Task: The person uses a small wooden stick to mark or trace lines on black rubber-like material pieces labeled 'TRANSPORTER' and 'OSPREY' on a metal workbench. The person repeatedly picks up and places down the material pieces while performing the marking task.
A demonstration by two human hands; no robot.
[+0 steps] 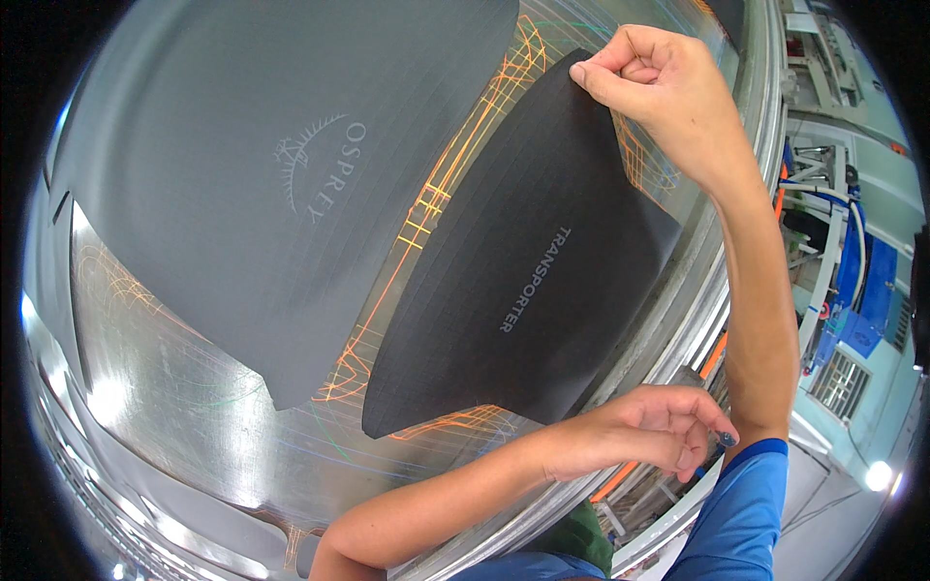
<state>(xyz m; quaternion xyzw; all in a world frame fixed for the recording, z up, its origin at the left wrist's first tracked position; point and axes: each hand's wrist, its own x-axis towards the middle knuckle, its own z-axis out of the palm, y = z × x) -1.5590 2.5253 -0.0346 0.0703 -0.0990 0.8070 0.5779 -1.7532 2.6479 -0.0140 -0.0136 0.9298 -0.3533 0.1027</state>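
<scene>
A dark grey fabric panel (504, 290) with curved sides and pale lettering lies on the shiny metal table. My right hand (668, 92) pinches its far tip between thumb and fingers. My left hand (649, 431) is over the table's near edge, beside the panel's near right side, its fingers curled. At those fingertips shows a small dark thing (727, 439), too small to name. Left of the held panel lies a larger dark grey panel (271, 194) with a pale printed emblem and lettering. Neither hand touches it.
Orange and yellow lines (426, 208) are drawn on the metal table (223, 436) around and between the panels. A raised metal rim (693, 300) runs along the near right edge. Beyond it stand blue equipment (862, 300) and white hoses.
</scene>
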